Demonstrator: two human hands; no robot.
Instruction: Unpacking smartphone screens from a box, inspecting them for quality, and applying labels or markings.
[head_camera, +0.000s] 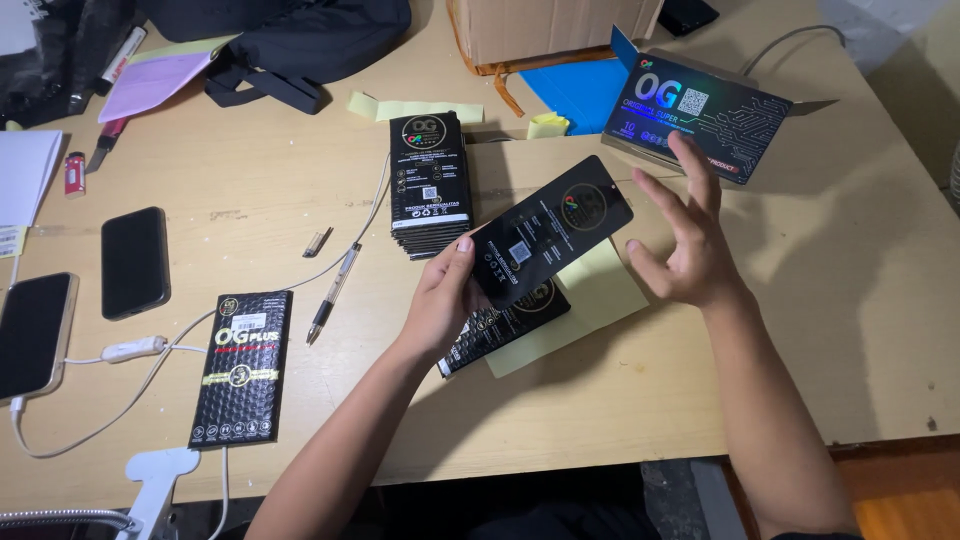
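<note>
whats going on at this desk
A person at a wooden table holds a flat black rectangular packet in the left hand, tilted above a yellow paper sheet. The right hand hovers open beside it, touching nothing. A stack of similar black packets stands behind; an open dark printed box lies further back.

We see the cardboard box cut off by the top edge; our left hand hides part of a black packet.

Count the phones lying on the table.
2. One black phone lies screen-up left of the cable; a second phone, partly cut off, sits at the left edge. Others may be hidden out of view.
</note>
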